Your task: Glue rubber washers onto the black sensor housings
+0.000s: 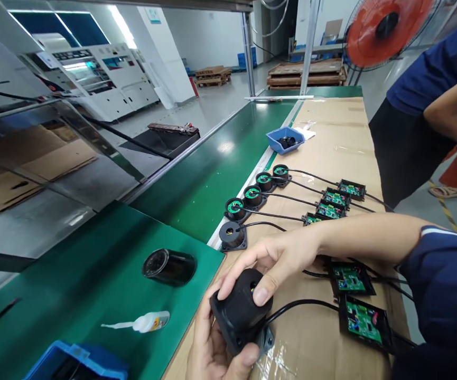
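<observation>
Both my hands are on a black round sensor housing (239, 310) with a square base, near the front edge of the cardboard-covered bench (339, 137). My left hand (208, 351) grips it from below. My right hand (276, 261) presses its fingers on the housing's top. A black cable runs from the housing to a green circuit board in a black case (365, 322). A second board (349, 278) lies just behind it.
A row of several like housings with green insides (254, 196) and their boards (333, 200) lies further back. On the green conveyor belt (196, 184) lie a black cylinder (168, 267) and a glue bottle (149, 321). A blue tray (286, 140) sits beyond. Another person (430, 105) stands at right.
</observation>
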Tool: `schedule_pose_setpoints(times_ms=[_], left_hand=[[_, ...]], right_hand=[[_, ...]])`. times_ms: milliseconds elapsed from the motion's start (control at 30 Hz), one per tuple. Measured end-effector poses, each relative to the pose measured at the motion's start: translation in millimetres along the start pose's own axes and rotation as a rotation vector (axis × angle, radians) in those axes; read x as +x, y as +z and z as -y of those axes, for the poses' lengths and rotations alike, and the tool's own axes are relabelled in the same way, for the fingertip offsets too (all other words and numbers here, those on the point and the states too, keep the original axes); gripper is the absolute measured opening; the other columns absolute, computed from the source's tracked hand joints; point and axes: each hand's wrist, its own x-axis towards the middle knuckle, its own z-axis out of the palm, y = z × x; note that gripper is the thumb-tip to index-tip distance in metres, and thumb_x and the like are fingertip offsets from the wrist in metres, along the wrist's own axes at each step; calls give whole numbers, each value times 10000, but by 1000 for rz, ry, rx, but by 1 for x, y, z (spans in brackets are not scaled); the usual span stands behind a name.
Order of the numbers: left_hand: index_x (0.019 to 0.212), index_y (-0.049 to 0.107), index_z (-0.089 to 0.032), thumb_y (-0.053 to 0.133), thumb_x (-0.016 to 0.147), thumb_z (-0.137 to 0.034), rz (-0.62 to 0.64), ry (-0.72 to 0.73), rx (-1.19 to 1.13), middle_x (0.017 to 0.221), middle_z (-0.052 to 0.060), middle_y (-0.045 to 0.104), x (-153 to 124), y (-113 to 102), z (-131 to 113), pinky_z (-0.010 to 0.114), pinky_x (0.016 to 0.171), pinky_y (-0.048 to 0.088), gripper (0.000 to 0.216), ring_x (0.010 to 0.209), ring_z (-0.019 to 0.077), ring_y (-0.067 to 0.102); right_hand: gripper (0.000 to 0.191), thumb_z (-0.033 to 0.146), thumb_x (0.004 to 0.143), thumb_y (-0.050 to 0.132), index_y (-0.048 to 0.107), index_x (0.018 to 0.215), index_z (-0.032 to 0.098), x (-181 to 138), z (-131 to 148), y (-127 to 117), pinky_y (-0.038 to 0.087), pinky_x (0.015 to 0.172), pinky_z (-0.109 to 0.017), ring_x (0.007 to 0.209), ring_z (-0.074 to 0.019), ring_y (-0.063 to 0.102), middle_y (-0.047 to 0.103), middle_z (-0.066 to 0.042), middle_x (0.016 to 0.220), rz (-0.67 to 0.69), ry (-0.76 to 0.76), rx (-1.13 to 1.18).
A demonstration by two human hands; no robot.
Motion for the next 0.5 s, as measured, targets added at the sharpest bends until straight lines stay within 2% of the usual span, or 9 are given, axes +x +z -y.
schedule_pose_setpoints(times_ms=[100, 200, 367, 500], left_hand=[[1584, 327, -272, 659, 826, -714, 28, 50, 114, 1476, 124, 602, 0, -4, 4, 442, 1018, 606, 938, 1347, 365, 601], [1602, 278, -268, 617, 855, -712, 38, 75, 140, 1496, 127, 586, 2, -5, 4, 450, 1043, 589, 933, 1350, 362, 599], [1558, 324, -298, 622, 855, -706, 62, 51, 55, 1550, 108, 542, 2, -1, -3, 491, 1119, 523, 866, 1353, 357, 597], [1501, 397, -297, 615, 855, -707, 72, 40, 12, 1542, 103, 555, 3, 2, -10, 466, 1099, 540, 796, 1329, 347, 619]], right_hand=[[453, 304, 973, 660, 574, 1412, 238, -1, 11, 4, 590, 926, -246, 1382, -255, 551, 431, -101, 1580, 21, 97, -14], [411, 257, 972, 612, 574, 1377, 203, 1, 13, 7, 613, 867, -264, 1372, -273, 541, 397, -130, 1574, 16, 126, -10], [318, 280, 929, 696, 617, 1217, 170, 7, -2, 8, 557, 970, -295, 1210, -207, 618, 578, -112, 1326, -72, -7, -35], [325, 308, 919, 721, 625, 1208, 194, 6, -9, 7, 583, 905, -282, 1087, -169, 637, 591, -68, 1200, -89, 3, 35]])
